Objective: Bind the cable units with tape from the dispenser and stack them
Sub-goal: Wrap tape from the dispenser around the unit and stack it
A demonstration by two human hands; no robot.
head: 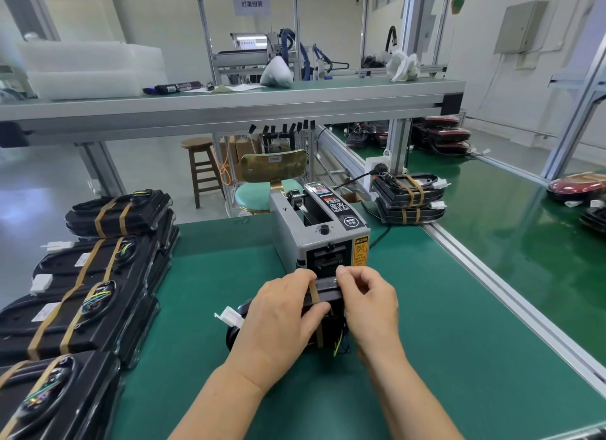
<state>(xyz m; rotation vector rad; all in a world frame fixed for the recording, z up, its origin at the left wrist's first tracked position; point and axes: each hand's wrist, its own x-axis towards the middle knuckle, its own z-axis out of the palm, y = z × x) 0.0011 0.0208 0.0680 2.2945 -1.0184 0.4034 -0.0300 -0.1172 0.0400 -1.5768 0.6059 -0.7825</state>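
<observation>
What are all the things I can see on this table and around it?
tape dispenser: one, grey, middle of green table.
cable unit: one, black with tan tape, before the dispenser.
taped units: four piles, black, left edge.
taped pair: two, black, stacked right of dispenser.
stool: one, brown wood, beyond table.
chair: one, mint seat, behind dispenser.
left hand: one, grips cable unit.
right hand: one, pinches its top edge.
</observation>
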